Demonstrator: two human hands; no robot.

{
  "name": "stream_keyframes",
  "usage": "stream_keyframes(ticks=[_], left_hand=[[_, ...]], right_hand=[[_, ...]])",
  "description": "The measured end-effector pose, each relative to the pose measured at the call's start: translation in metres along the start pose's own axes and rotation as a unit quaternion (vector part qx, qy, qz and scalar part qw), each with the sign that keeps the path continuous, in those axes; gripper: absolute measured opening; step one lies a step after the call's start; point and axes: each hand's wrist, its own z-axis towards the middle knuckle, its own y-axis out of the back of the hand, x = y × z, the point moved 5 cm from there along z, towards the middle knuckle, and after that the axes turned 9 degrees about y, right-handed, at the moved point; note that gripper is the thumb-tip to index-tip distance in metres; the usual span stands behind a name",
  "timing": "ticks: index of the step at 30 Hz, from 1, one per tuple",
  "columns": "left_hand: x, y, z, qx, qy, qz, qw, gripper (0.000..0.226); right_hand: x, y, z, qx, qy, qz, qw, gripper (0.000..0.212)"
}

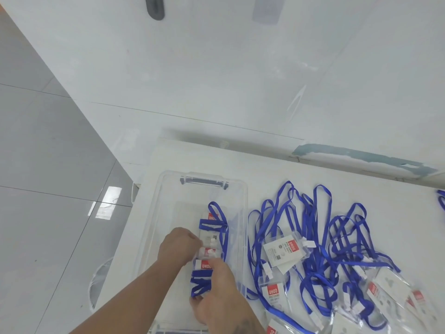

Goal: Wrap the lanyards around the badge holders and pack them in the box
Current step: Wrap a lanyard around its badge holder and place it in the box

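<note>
inside the clear plastic box (240, 201) near the table's (337, 179) left edge, the left hand (179, 245) and right hand (220, 292) grasp a blue-lanyard-wrapped badge holder (201, 278); another wrapped holder (212, 225) lies beyond. unwrapped lanyards and holders (313, 256) pile rightward.

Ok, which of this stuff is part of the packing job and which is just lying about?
Part of the job:
- clear box
- wrapped badge, held by both hands, left hand, right hand
- packed badge already in the box
- pile of unwrapped lanyards and badges on the table

Lying about:
- grey object on the wall
- teal patch behind the table
</note>
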Motion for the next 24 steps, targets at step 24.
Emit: stream_keyframes(ticks=[24], left_hand=[[0.012,-0.008,0.001,0.012,0.038,-0.197,0.98,0.02]], right_hand=[[0.006,0.005,-0.011,-0.095,-0.086,0.077,0.989,0.026]])
